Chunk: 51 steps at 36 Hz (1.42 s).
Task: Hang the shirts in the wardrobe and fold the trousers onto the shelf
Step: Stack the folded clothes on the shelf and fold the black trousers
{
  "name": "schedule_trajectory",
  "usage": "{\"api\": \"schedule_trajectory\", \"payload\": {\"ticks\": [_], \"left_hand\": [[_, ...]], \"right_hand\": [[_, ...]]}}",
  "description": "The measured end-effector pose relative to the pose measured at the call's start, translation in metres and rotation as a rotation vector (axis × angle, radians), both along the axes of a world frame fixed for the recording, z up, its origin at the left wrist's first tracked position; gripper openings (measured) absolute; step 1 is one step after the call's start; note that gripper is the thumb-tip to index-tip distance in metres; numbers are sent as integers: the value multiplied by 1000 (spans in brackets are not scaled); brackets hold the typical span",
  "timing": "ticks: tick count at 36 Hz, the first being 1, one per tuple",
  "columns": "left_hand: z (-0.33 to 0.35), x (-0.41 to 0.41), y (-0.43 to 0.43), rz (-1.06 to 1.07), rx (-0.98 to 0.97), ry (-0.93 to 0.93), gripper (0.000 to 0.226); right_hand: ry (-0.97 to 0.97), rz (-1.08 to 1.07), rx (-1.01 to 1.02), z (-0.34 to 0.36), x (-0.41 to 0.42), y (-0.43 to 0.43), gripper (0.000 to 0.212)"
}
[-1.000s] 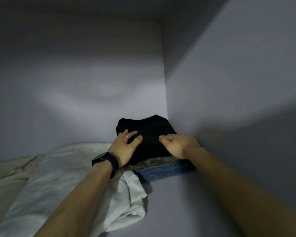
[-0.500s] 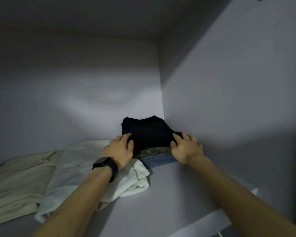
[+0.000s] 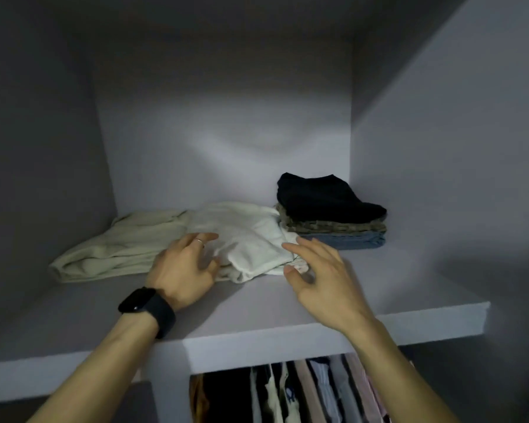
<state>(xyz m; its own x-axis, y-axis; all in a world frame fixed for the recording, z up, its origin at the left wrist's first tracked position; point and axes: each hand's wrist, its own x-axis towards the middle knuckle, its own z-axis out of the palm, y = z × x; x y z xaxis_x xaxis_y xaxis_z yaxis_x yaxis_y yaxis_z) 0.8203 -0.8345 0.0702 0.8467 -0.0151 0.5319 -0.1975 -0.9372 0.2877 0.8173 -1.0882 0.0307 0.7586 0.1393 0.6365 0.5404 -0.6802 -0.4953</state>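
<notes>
**progress.** stack of folded trousers (image 3: 333, 221) is on the shelf (image 3: 257, 303), in the back right corner, close to the wardrobe wall (image 3: 440, 178). this part is judged done.

**stack, three pieces.**
- black pair (image 3: 321, 195) on top, bulging at the back
- olive patterned pair (image 3: 333, 226) in the middle
- blue denim pair (image 3: 351, 242) at the bottom

the front edges line up roughly.

**below the shelf.** a row of hanging garments (image 3: 303, 392) is seen edge-on. these are probably the shirts, but the count is not readable.

**outstanding.** white garment (image 3: 245, 236) and cream garment (image 3: 119, 242) lie on the same shelf, left of the stack. the white one touches the stack's left side and overlaps the cream one. both are loose and rumpled, with no squared edges. whether they are trousers or shirts cannot be told. they are judged unfolded and not yet dealt with.

**hands.**
- left hand (image 3: 184, 267) wears a ring (image 3: 198, 241) and a black watch (image 3: 147, 306). its fingers are spread and relaxed and it grasps nothing. it is over the front edge of the white garment, and contact cannot be told.
- right hand (image 3: 321, 270) is released, with fingers spread, and holds nothing. it is just beside the white garment's right front corner, in front of the stack.
</notes>
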Motion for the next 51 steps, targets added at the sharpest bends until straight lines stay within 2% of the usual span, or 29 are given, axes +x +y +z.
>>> {"api": "schedule_trajectory", "payload": {"ticks": [4, 9, 14, 24, 28, 35, 41, 51], "left_hand": [[-15, -53, 20, 141, -97, 70, 48], [-45, -130, 42, 332, -120, 91, 51], [-94, -229, 63, 506, -215, 98, 48], [-157, -481, 59, 933, -421, 137, 42], [-163, -590, 47, 1150, -447, 123, 28], [-169, -746, 44, 1584, -373, 116, 37], [-182, -867, 58, 1855, -392, 197, 49], [-194, -1021, 55, 2191, -420, 297, 50]], "right_hand": [[-53, 139, 23, -3, -10, 26, 40], [-121, 322, 22, -14, -41, 62, 40], [-186, 604, 164, -36, -94, 107, 29], [19, 1242, 157, -89, -268, 214, 23], [54, 1490, 90, -109, -361, 247, 24], [76, 1785, -91, -127, -502, 298, 25], [85, 1905, -198, -136, -611, 361, 25], [73, 2119, -364, -145, -786, 437, 27]]}}
